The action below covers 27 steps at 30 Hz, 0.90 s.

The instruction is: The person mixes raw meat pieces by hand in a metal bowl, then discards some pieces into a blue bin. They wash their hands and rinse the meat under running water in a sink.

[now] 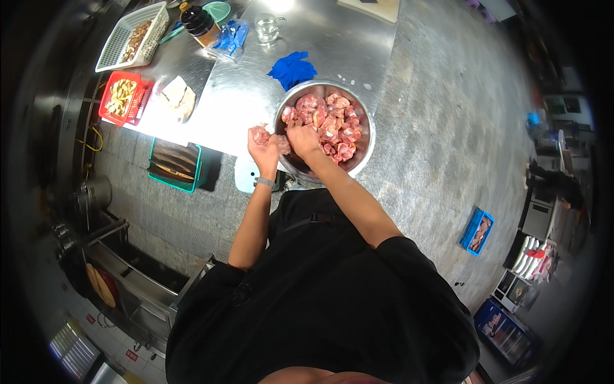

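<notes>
A large stainless steel bowl point(368, 144) at the table's near edge holds many pink chunks of raw, bone-in meat point(336, 125). Just left of its rim, my left hand point(265, 152) is closed around raw meat point(260, 135), which shows on both sides of the fist. My right hand point(303, 140) reaches over the near-left part of the bowl with its fingers curled down against the meat. Its fingertips are hidden, so whether it grips a chunk is unclear. Beyond the bowl lies a crumpled pair of blue gloves point(292, 69).
On the steel table point(331, 33) are a glass mug point(267, 28), a dark sauce bottle point(196, 21), a white basket point(134, 41), a red basket point(120, 98) and a bagged pale item point(178, 98). A green crate point(175, 165) and a blue crate point(477, 231) stand on the floor.
</notes>
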{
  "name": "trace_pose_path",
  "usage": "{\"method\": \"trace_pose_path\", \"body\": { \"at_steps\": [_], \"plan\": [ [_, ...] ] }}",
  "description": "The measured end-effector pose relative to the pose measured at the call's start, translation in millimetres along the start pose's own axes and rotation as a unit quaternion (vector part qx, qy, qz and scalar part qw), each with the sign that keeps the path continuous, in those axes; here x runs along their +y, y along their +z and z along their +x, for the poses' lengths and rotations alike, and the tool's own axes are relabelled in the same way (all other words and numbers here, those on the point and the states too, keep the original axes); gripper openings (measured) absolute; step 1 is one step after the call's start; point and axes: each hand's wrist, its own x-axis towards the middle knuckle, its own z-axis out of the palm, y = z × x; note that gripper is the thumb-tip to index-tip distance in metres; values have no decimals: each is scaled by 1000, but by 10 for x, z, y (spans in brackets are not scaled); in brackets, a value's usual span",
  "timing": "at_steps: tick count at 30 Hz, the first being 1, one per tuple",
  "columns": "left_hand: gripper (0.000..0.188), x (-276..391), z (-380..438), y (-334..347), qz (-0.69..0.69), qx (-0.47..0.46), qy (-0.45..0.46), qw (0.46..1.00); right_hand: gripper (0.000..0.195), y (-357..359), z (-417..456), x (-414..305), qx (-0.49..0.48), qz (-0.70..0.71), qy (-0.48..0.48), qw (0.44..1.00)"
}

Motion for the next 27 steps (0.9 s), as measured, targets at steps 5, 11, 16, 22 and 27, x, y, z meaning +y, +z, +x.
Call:
{"method": "trace_pose_path", "body": {
  "at_steps": [5, 11, 16, 22, 27],
  "plan": [
    [32, -6, 26, -35, 28, -15, -20, 999, 16, -20, 114, 114, -35, 88, 36, 995],
    [31, 21, -41, -71, 37, -45, -55, 997, 18, -721, -111, 491, 30, 388, 110, 914],
    [30, -189, -47, -34, 59, -149, -99, 982, 8, -722, -502, 1239, 11, 691, 210, 692],
    [25, -424, -89, 283, 152, -261, -4, 953, 31, -396, -916, 1452, 74, 495, 322, 804],
    [21, -311, -205, 537, 209, -277, -30, 937, 72, -466, -874, 1007, 52, 272, 262, 924]
  ]
}}
